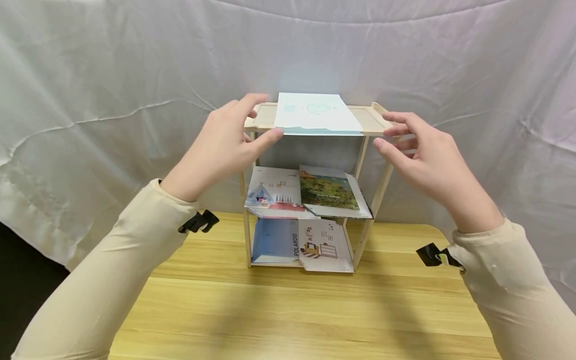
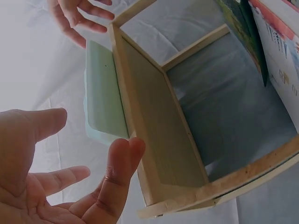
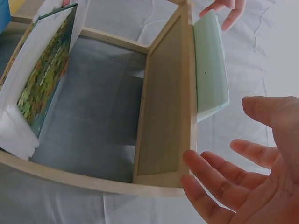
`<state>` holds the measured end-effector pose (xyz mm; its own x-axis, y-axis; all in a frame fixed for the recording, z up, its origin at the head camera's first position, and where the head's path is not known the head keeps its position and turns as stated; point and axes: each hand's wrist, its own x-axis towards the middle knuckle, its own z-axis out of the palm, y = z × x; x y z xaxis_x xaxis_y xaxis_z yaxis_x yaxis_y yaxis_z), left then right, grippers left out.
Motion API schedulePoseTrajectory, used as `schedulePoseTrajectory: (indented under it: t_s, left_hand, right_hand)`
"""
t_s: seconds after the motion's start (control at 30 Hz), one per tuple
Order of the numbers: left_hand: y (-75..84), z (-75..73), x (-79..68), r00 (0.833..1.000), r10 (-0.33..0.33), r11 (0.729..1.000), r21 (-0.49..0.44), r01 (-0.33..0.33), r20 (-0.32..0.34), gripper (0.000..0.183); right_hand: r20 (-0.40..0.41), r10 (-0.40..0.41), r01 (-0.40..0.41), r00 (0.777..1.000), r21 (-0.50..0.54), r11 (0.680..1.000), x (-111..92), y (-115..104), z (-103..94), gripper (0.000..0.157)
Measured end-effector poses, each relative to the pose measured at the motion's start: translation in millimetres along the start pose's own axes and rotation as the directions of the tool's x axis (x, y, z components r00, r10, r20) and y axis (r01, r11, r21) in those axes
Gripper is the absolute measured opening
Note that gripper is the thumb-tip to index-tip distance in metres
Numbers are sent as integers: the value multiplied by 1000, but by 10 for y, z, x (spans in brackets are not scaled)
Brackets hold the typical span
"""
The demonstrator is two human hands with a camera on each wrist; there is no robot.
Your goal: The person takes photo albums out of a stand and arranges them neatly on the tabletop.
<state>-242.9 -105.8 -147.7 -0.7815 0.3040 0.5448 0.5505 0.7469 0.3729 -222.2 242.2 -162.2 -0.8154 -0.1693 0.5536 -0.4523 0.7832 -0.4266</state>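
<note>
A pale green and white booklet [image 1: 318,111] lies flat on the top board of a small three-tier wooden shelf [image 1: 372,129], its front edge slightly past the board. My left hand [image 1: 227,137] hovers at the shelf's upper left corner, fingers spread and loosely bent. In the left wrist view its fingertips are close to the wooden rim; whether they touch is unclear. At the upper right corner is my right hand [image 1: 425,155], also with relaxed, parted fingers and nothing between them. From below, the right wrist view shows the booklet's green underside [image 3: 210,65].
On the middle tier lie a tent-picture book [image 1: 274,192] and a photo album with a tree cover [image 1: 330,190]. The bottom tier holds a blue POLAROID book [image 1: 275,241] and a white illustrated one [image 1: 326,245]. The shelf stands on a wooden table [image 1: 292,310] before a grey curtain [image 1: 135,60].
</note>
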Motion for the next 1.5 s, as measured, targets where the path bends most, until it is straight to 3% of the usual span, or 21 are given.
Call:
schedulePoseTrajectory:
  t_s: [0.33, 0.53, 0.9, 1.2, 1.5]
  left_hand:
    - [31, 11, 207, 995, -62, 998, -26, 64, 80, 71]
    - [72, 43, 274, 988, -97, 989, -98, 109, 123, 71]
    - [148, 65, 353, 973, -162, 978, -107, 181, 163, 72]
    - [173, 49, 398, 965, -186, 973, -102, 207, 185, 69]
    - [191, 49, 420, 971, -161, 978, -107, 181, 176, 63]
  right_hand:
    - [17, 11, -12, 1000, 15, 1000, 184, -72, 56, 56]
    - [59, 24, -26, 998, 38, 999, 267, -107, 87, 59]
    - [109, 19, -33, 994, 124, 992, 384, -148, 158, 56]
    - [127, 23, -44, 992, 162, 986, 416, -209, 176, 54]
    - [116, 38, -57, 992, 167, 984, 416, -256, 182, 53]
